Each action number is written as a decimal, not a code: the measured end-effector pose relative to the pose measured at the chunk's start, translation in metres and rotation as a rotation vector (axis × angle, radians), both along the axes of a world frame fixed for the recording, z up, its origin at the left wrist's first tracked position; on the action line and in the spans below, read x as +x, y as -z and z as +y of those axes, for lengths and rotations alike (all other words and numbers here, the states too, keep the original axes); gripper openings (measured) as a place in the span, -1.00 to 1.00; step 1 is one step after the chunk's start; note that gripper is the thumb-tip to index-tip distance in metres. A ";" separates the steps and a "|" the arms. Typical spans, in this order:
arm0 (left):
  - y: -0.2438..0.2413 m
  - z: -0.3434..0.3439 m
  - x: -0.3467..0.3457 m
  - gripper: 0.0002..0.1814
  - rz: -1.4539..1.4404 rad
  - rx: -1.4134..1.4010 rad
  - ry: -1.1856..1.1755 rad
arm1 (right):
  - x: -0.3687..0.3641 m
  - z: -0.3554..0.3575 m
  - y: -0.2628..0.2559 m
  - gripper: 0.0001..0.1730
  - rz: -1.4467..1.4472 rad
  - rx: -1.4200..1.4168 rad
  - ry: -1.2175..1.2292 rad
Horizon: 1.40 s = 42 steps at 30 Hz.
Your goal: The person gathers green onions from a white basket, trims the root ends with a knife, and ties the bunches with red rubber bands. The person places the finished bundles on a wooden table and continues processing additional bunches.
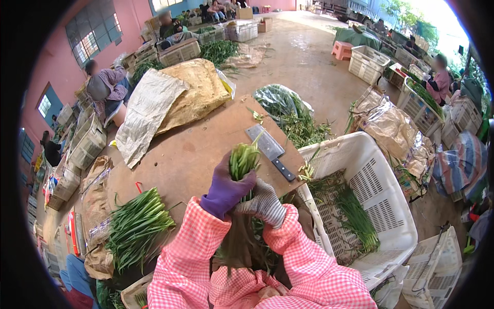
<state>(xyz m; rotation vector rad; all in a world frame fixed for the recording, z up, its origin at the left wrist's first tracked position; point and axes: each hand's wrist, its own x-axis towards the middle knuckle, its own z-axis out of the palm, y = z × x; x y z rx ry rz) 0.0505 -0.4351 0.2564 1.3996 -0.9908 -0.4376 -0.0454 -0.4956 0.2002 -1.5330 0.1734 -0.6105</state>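
A bunch of green leafy stalks (244, 160), perhaps garlic chives, stands in my hands with its pale cut ends up. My left hand (227, 189), in a purple glove, wraps around it just below those ends. Lower down, my right hand (264, 202) in a grey striped glove closes on the same bunch; its fingers are partly hidden. Leaves hang down toward my lap, blurred. Just beyond my hands a cleaver (270, 145) with a black handle lies on the wooden board (185, 170). To the left, a pile of trimmed stalks (141, 228) rests at the board's near edge.
A white plastic crate (389, 216) at right holds a loose bunch of stalks (357, 220). Woven sacks (193, 96) cover the board's far left. Cut ends (306, 171) lie by its right corner. A bag of leaf scraps (285, 110) stands beyond. Several people sit among crates farther off.
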 end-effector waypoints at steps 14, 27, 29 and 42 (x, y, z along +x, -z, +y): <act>0.068 0.062 0.002 -0.72 0.652 -0.197 0.221 | -0.038 0.075 -0.005 -0.13 0.000 0.106 0.169; 0.005 0.085 0.013 -0.62 0.192 0.248 0.132 | -0.054 0.081 0.042 0.00 0.406 -0.599 0.213; -0.006 0.088 0.015 -0.68 0.140 0.515 0.211 | -0.050 0.086 0.038 0.03 0.458 -0.618 0.189; -0.116 0.196 0.053 -0.72 0.237 -0.611 -0.010 | -0.087 0.025 0.082 -0.07 0.464 -0.420 0.234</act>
